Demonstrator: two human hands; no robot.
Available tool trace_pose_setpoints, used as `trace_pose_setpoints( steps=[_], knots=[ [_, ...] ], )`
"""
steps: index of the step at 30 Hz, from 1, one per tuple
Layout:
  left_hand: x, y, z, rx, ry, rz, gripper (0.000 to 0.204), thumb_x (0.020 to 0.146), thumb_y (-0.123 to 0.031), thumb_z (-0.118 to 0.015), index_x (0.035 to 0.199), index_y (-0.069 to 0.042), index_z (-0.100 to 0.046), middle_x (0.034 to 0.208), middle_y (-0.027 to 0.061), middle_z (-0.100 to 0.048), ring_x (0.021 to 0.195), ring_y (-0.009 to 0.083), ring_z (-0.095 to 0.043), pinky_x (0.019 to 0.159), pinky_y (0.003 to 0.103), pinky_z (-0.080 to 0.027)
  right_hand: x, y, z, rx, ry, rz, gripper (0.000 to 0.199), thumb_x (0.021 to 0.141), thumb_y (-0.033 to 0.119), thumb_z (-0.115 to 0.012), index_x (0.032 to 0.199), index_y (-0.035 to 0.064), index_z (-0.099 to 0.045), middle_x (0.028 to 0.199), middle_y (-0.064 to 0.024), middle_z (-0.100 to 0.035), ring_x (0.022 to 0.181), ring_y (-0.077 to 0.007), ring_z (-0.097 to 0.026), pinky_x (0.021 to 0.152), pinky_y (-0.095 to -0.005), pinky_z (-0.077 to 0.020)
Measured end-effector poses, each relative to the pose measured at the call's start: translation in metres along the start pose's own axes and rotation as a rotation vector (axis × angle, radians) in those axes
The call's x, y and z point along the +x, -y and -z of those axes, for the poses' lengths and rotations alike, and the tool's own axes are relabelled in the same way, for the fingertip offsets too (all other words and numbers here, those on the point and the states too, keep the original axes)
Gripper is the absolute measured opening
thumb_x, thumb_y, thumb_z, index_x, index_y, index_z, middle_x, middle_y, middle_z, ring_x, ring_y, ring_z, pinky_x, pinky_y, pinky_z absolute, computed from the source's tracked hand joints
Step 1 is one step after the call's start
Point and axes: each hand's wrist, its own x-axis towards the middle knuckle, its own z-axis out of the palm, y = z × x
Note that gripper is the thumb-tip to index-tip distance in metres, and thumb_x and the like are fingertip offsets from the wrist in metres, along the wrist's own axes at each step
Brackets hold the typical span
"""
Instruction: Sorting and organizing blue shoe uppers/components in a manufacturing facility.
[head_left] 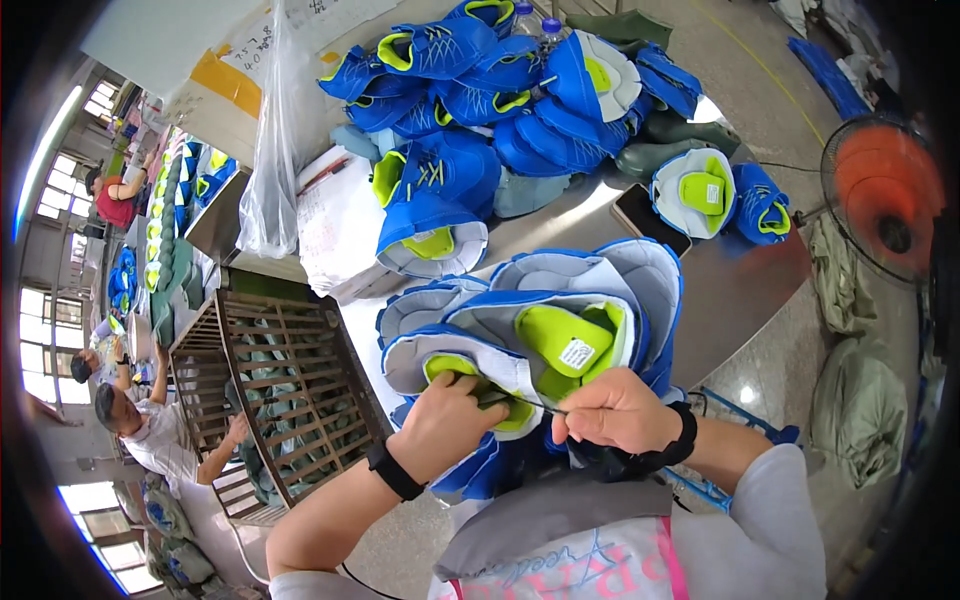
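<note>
Right hand (622, 412) (RH): tips closed in a narrow pinch on a thin, dark, strip-like piece (540, 404), kind unclear; left hand (447, 425) (LH): fingers curled into the opening of a blue shoe upper w/ pale grey lining and lime-green inner (478, 360); whether LH clamps its edge or only braces it, cannot tell, as the tips are partly hidden; upper pos.: under LH fingers, immed. L of RH pinch; LH is the nearer hand; strip's long axis runs approx. L–R across the gap betw. the hands, RH end slightly lower, L end directed at the upper and LH thumb; upper's collar edge slopes from far L down to near R, i.e. toward the RH pinch; adj. unit, just beyond the grip: a second blue upper w/ lime-green tongue and small white label (548, 335), overlapping the first; farther beyond the grip: a pile of blue uppers w/ pale criss-cross lines (470, 100); beyond RH, well apart: a dark, flat, rectangular phone-like slab (650, 217).
</note>
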Motion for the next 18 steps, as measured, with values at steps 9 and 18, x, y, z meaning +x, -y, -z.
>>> trace_pose_setpoints(
  steps=[9, 18],
  knots=[
    [0.005, 0.049, -0.001, -0.059, 0.35, 0.427, 0.029, 0.077, -0.03, -0.061, 0.099, -0.01, -0.055, 0.08, 0.0107, -0.063, 0.09, 0.0284, -0.057, 0.075, 0.04, -0.042, -0.002, -0.034, 0.074, -1.628, -0.32, 0.298, 0.042, 0.074, 0.017, -0.064, 0.114, 0.0101, -0.055, 0.13, -0.0112, -0.043, 0.125, -0.0266, -0.036, 0.096, -0.0394, -0.0346],
    [0.112, 0.0, -0.008, 0.116, -0.283, 0.103, 0.046, 0.074, -0.023, -0.061, 0.112, -0.002, -0.047, 0.11, 0.0142, -0.051, 0.101, 0.0298, -0.051, 0.079, 0.04, -0.044, -0.018, -0.036, 0.087, -1.539, -0.525, 0.376, 0.052, 0.064, 0.016, -0.072, 0.112, 0.005, -0.054, 0.125, -0.0141, -0.045, 0.114, -0.0305, -0.042, 0.094, -0.038, -0.0393]
  ],
)
